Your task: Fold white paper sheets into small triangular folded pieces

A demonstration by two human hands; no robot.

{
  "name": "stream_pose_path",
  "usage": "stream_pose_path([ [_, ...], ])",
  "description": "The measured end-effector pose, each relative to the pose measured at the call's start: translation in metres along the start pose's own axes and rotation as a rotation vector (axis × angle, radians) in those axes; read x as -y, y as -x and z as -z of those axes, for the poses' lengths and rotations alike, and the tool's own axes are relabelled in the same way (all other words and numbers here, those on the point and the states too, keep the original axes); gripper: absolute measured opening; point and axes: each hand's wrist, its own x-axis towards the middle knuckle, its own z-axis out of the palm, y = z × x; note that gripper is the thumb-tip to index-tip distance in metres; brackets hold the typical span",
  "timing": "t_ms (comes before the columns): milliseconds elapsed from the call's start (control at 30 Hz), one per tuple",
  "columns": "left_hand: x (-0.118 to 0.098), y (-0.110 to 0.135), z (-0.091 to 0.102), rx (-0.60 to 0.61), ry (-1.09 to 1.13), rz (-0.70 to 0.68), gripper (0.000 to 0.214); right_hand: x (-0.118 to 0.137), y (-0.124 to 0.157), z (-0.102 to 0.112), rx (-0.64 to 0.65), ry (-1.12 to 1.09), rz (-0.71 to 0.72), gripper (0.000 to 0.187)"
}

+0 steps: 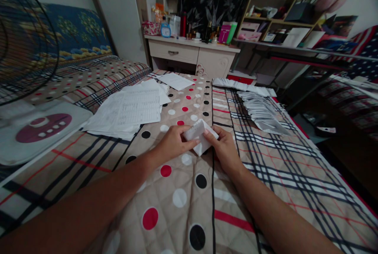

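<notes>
Between my two hands is a small piece of folded white paper (198, 131), raised a little above the patterned bedspread. My left hand (177, 142) pinches its left side, thumb laid across the front. On the right side, my right hand (223, 143) grips it with the thumb pressed on the face and the fingers behind. Left of my hands lies a loose stack of printed sheets (130, 106). To the right, a row of folded papers (260, 112) fans out over the plaid part, with another row of folded papers (243, 86) behind it.
A fan (26, 41) stands at the left edge near a white plastic item with a purple logo (44, 128). Another paper sheet (176, 80) lies farther back. Behind the bed are a white dresser (177, 53) with bottles on top and a shelf (276, 19).
</notes>
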Motion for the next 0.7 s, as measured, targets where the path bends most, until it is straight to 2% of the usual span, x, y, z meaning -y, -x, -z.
stream_pose_path([
  [67,-0.005,0.001,0.0,-0.064,-0.098,-0.097,0.016,-0.002,0.0,0.0,-0.028,-0.008,0.003,0.032],
  [200,-0.015,0.003,0.002,-0.34,-0.378,-0.384,0.03,-0.005,-0.001,0.0,-0.013,-0.02,-0.014,0.031],
  [267,-0.016,0.003,0.003,-0.404,-0.492,-0.487,0.022,-0.005,-0.001,-0.001,0.016,-0.009,0.001,0.032],
  [367,-0.014,0.003,0.003,-0.402,-0.576,-0.579,0.01,-0.004,-0.001,-0.001,0.04,0.044,0.033,0.036],
  [500,-0.012,0.003,0.001,-0.39,-0.575,-0.623,0.002,-0.004,-0.001,-0.002,0.008,0.137,0.047,0.042],
  [700,-0.011,0.004,0.0,-0.424,-0.507,-0.661,0.004,-0.006,-0.001,-0.003,-0.013,0.178,0.011,0.04],
])
